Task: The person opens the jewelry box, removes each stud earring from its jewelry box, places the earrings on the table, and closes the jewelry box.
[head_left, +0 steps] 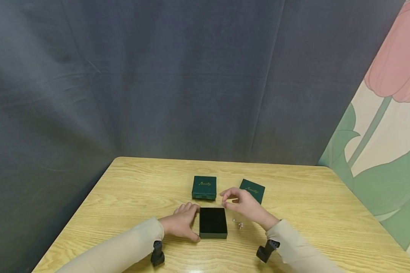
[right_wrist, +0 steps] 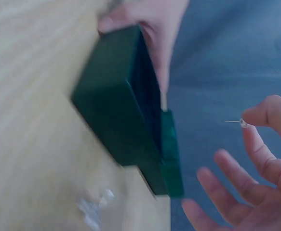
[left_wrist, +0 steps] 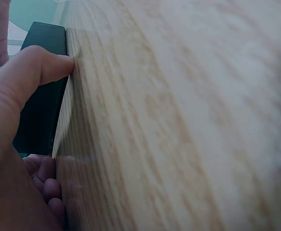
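Note:
An open dark green jewelry box (head_left: 213, 235) with a black inside stands on the table in the head view. My left hand (head_left: 181, 222) holds it at its left side, the thumb at the near corner and the forefinger at the far one. Right of the box, my right hand (head_left: 244, 206) is raised above the table. Between its thumb and forefinger it pinches a small stud earring (right_wrist: 243, 123), whose thin pin points away from the hand; the other fingers are spread. Small shiny pieces (head_left: 240, 225), perhaps jewelry, lie on the table below the right hand.
A closed green box (head_left: 204, 186) with gold lettering stands behind the open one. To its right lies a flat green lid (head_left: 254, 189), partly hidden by the right hand. Beyond the wooden table (head_left: 140, 182) hangs a dark curtain (head_left: 191, 94).

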`<act>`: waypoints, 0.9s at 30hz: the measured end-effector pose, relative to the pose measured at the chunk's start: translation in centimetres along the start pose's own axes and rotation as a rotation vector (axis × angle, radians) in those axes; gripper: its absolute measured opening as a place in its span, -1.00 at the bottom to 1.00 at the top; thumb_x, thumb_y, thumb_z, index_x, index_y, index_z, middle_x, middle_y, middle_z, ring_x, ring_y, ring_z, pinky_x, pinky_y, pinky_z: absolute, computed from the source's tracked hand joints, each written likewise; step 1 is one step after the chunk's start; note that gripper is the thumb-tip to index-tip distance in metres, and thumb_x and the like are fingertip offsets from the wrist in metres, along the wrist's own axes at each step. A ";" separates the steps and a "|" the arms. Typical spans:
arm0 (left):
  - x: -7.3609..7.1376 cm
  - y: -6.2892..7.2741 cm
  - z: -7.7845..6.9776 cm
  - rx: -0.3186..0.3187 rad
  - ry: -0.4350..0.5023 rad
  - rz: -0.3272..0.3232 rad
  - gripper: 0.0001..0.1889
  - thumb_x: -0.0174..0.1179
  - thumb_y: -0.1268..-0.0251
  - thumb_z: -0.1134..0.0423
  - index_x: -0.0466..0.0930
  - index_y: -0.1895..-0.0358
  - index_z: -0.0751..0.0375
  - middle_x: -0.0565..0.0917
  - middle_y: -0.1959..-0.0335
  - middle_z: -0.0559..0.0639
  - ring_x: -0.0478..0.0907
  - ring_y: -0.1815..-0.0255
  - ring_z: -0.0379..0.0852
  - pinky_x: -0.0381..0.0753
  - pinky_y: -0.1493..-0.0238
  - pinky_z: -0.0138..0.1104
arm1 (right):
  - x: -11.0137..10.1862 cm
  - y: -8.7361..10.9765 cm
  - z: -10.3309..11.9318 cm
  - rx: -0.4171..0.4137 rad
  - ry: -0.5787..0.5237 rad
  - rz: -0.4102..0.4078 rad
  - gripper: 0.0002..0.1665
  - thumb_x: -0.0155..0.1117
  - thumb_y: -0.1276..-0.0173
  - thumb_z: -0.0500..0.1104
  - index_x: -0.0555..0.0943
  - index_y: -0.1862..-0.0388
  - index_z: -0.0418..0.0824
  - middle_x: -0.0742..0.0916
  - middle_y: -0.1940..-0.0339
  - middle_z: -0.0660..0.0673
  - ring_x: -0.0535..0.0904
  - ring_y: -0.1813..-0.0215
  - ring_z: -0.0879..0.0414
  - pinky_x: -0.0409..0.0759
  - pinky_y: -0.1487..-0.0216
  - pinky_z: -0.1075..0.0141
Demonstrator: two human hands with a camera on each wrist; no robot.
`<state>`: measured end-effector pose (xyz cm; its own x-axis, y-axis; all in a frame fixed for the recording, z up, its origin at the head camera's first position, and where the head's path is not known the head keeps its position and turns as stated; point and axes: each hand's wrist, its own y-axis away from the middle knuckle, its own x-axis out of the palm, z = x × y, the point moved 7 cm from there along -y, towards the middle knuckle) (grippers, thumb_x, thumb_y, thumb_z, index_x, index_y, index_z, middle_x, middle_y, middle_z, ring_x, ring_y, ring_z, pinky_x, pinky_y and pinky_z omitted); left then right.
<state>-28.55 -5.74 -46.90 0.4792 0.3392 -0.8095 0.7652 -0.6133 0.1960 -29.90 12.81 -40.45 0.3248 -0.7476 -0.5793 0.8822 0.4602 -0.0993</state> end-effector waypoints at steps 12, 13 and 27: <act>0.0 0.1 0.0 0.003 0.005 0.006 -0.09 0.44 0.07 -0.10 0.20 -0.34 0.13 0.30 -0.03 -0.09 0.15 0.08 -0.14 0.21 -0.05 -0.20 | -2.8 0.3 -1.6 0.035 0.111 0.004 -0.92 0.28 -0.35 -0.17 0.60 0.30 -0.16 0.68 0.07 -0.21 0.62 0.09 0.09 0.57 0.06 0.25; 0.0 0.1 0.0 0.003 0.004 0.005 -0.09 0.44 0.07 -0.10 0.20 -0.34 0.13 0.30 -0.03 -0.10 0.15 0.08 -0.14 0.21 -0.05 -0.20 | -2.7 0.3 -1.7 0.036 0.125 0.020 -0.93 0.28 -0.35 -0.18 0.60 0.30 -0.16 0.68 0.08 -0.19 0.62 0.10 0.10 0.56 0.06 0.26; 0.1 0.0 0.1 -0.002 0.008 0.014 -0.11 0.45 0.07 -0.10 0.20 -0.32 0.11 0.30 -0.01 -0.11 0.15 0.08 -0.14 0.21 -0.04 -0.20 | -1.2 1.0 -4.0 0.088 0.318 0.155 -0.89 0.30 -0.25 -0.32 0.59 0.41 -0.12 0.63 0.29 0.02 0.57 0.11 0.06 0.56 0.14 0.19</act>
<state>-28.52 -5.72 -47.03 0.4929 0.3362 -0.8025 0.7593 -0.6167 0.2080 -30.78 16.07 -43.07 0.3467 -0.4797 -0.8060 0.8615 0.5027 0.0715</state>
